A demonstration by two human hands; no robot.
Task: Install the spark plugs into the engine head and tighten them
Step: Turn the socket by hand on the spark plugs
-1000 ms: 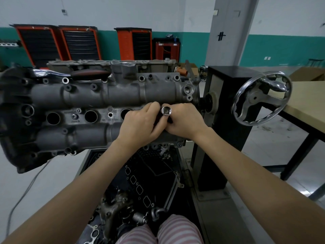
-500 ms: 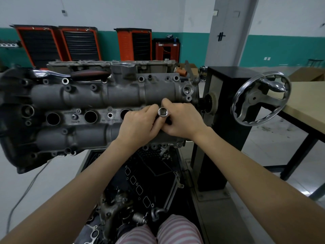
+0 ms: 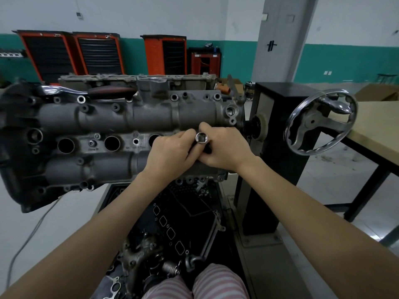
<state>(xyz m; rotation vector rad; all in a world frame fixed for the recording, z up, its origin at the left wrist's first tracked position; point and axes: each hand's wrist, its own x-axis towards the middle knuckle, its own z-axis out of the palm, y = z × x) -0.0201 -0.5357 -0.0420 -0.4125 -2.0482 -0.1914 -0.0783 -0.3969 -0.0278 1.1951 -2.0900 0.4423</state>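
Observation:
A grey engine head (image 3: 108, 117) hangs on a stand in front of me, its row of round plug wells facing me. Two wells (image 3: 65, 145) at the left are open and dark, and a third (image 3: 153, 139) is half hidden by my left hand. A chrome spark plug socket (image 3: 201, 138) sticks out of the rightmost well, its square drive end toward me. My left hand (image 3: 170, 154) and my right hand (image 3: 224, 147) both pinch the socket's shaft with curled fingers. No spark plug is visible.
A ratchet with a dark red handle (image 3: 103, 91) lies on top of the head. A chrome handwheel (image 3: 319, 121) stands on the black stand column (image 3: 274, 147) at right, beside a wooden table (image 3: 375, 128). Loose engine parts (image 3: 172, 234) lie in the tray below. Orange tool cabinets (image 3: 97, 53) line the back wall.
The socket's drive end has drifted slightly left between my fingers, and my fingers have shifted around it as if turning it. Both arms otherwise stay in place.

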